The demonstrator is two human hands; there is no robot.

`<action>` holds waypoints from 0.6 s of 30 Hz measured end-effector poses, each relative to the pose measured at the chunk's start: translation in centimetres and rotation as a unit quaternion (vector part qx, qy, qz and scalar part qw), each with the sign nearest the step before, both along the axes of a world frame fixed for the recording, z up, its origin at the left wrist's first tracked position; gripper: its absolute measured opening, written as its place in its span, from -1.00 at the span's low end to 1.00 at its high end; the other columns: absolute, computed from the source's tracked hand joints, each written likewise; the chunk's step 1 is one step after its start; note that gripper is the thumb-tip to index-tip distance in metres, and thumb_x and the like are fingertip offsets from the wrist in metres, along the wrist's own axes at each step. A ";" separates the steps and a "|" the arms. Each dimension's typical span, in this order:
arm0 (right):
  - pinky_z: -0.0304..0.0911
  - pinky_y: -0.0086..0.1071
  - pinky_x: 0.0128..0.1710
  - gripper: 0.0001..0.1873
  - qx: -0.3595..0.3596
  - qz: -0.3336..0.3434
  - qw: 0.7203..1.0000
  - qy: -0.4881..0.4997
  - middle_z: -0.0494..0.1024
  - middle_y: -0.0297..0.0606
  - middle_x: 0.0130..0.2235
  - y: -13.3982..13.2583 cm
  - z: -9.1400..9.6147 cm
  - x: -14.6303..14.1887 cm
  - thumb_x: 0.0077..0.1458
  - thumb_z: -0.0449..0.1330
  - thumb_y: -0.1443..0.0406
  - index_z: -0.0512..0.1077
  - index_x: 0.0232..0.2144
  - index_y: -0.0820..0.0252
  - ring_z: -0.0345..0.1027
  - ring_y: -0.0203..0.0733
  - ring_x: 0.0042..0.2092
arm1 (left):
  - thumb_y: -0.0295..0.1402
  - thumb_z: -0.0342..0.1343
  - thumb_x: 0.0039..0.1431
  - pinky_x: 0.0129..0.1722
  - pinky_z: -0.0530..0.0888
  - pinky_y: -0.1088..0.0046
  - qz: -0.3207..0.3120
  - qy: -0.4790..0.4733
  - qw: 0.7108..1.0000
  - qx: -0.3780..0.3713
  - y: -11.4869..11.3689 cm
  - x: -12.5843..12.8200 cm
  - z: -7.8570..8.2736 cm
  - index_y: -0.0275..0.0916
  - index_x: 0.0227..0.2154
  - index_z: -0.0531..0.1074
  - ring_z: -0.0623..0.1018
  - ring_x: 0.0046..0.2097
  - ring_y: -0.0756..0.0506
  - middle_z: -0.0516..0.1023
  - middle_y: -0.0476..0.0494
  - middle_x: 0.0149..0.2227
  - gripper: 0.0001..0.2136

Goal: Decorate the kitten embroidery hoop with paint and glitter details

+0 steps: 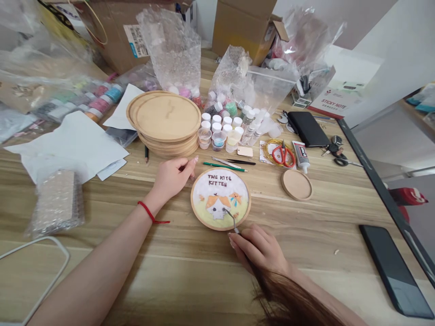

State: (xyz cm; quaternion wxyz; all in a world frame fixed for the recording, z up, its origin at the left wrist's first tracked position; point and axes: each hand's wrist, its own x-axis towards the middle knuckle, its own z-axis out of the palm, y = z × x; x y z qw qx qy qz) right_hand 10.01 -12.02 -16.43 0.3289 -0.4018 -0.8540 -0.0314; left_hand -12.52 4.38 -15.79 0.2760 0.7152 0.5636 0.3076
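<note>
A small round wooden tray (192, 206) lies in front of me, filled with a picture of an orange-and-white cat under the dark words "THE KITE KITTEN". My right hand (260, 246) grips what looks like a pair of bent-tip tweezers (234, 222). Their dark tip touches or hovers just over the right side of the cat's face (217, 208); I cannot tell which. To the tray's upper left, my left hand (175, 176) rests on the table, loosely curled with the fingers somewhat apart, and I see nothing in it. A red string bracelet (146, 209) circles that wrist. Hair partly covers my right forearm.
Behind the tray lie a green pencil (226, 167) and black tweezers (241, 162). Stacked wooden trays (163, 115), lidded jars (217, 120), red-handled pliers (283, 155), a glue tube (301, 154) and an empty round tray (297, 184) stand beyond. A phone (396, 269) lies right.
</note>
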 end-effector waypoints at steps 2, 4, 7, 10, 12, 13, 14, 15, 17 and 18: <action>0.18 -0.43 -0.52 -0.89 0.000 0.004 1.000 -0.002 0.44 -0.28 -0.48 0.0 0.0 0.0 0.14 0.22 0.43 0.47 -0.24 0.27 0.24 -0.30 -0.48 | -0.11 0.00 0.26 -0.46 0.27 0.47 0.001 0.000 1.000 -0.001 0.0 0.0 0.0 -0.22 -0.69 0.44 0.40 -0.55 0.02 0.50 0.00 -0.63 -0.55; 0.18 -0.43 -0.52 -0.88 -0.001 0.003 1.000 -0.005 0.44 -0.30 -0.48 0.0 -0.1 0.0 0.14 0.22 0.42 0.47 -0.22 0.24 0.23 -0.31 -0.49 | -0.11 0.00 0.26 -0.46 0.27 0.47 0.002 0.001 1.000 -0.002 0.0 0.0 0.0 -0.22 -0.69 0.44 0.40 -0.55 0.02 0.50 0.00 -0.63 -0.54; 0.18 -0.44 -0.52 -0.85 -0.001 -0.004 1.000 -0.003 0.44 -0.31 -0.49 0.0 -0.1 0.1 0.15 0.21 0.43 0.46 -0.20 0.22 0.22 -0.31 -0.50 | -0.11 0.00 0.25 -0.46 0.28 0.47 0.001 0.001 1.000 0.001 0.0 0.0 0.1 -0.22 -0.69 0.44 0.41 -0.55 0.02 0.51 0.00 -0.62 -0.55; 0.19 -0.44 -0.52 -0.84 -0.001 -0.009 1.000 0.005 0.45 -0.29 -0.48 -0.1 -0.1 0.2 0.14 0.21 0.45 0.45 -0.19 0.24 0.23 -0.31 -0.50 | -0.11 0.00 0.26 -0.46 0.28 0.47 -0.001 0.001 1.000 0.003 0.0 0.1 0.1 -0.22 -0.69 0.43 0.40 -0.55 0.02 0.51 0.00 -0.63 -0.54; 0.19 -0.44 -0.52 -0.83 -0.005 -0.008 1.000 0.006 0.45 -0.28 -0.47 -0.2 0.0 0.2 0.13 0.21 0.45 0.45 -0.18 0.26 0.23 -0.31 -0.49 | -0.10 0.00 0.26 -0.47 0.27 0.47 -0.001 0.002 1.000 0.003 0.0 0.1 0.1 -0.22 -0.69 0.43 0.39 -0.56 0.02 0.50 0.00 -0.63 -0.54; 0.18 -0.44 -0.52 -0.83 -0.006 -0.007 1.000 0.006 0.45 -0.28 -0.47 -0.2 0.0 0.2 0.13 0.22 0.44 0.46 -0.18 0.25 0.23 -0.31 -0.49 | -0.10 0.00 0.25 -0.47 0.27 0.48 -0.001 0.002 1.000 0.003 0.0 0.1 0.1 -0.22 -0.69 0.43 0.39 -0.56 0.02 0.51 0.00 -0.63 -0.54; 0.18 -0.43 -0.52 -0.83 -0.007 -0.005 1.000 0.004 0.45 -0.29 -0.46 -0.2 0.0 0.2 0.13 0.22 0.43 0.46 -0.18 0.25 0.23 -0.31 -0.49 | -0.10 0.00 0.25 -0.47 0.27 0.48 -0.001 0.002 1.000 0.003 0.0 0.1 0.1 -0.22 -0.69 0.43 0.39 -0.56 0.02 0.51 -0.01 -0.63 -0.54; 0.18 -0.43 -0.52 -0.83 -0.008 -0.003 1.000 0.003 0.45 -0.29 -0.46 -0.2 0.0 0.2 0.13 0.23 0.43 0.47 -0.18 0.24 0.24 -0.31 -0.49 | -0.10 -0.01 0.26 -0.47 0.27 0.48 -0.001 0.001 1.000 0.003 0.0 0.1 0.1 -0.22 -0.69 0.43 0.39 -0.56 0.02 0.51 -0.01 -0.63 -0.54; 0.19 -0.43 -0.52 -0.85 -0.006 -0.002 1.000 0.001 0.45 -0.30 -0.46 -0.1 -0.1 0.1 0.14 0.22 0.42 0.47 -0.19 0.23 0.24 -0.31 -0.49 | -0.10 -0.01 0.26 -0.48 0.27 0.48 -0.001 0.000 1.000 0.003 0.0 0.1 0.1 -0.22 -0.70 0.43 0.39 -0.56 0.02 0.50 -0.01 -0.63 -0.54; 0.19 -0.43 -0.52 -0.85 -0.004 -0.002 1.000 0.000 0.45 -0.30 -0.46 -0.1 -0.1 0.1 0.14 0.22 0.42 0.47 -0.20 0.23 0.24 -0.31 -0.49 | -0.11 -0.01 0.26 -0.48 0.27 0.48 0.000 -0.001 1.000 0.003 0.0 0.1 0.1 -0.22 -0.70 0.43 0.39 -0.56 0.02 0.50 0.00 -0.64 -0.54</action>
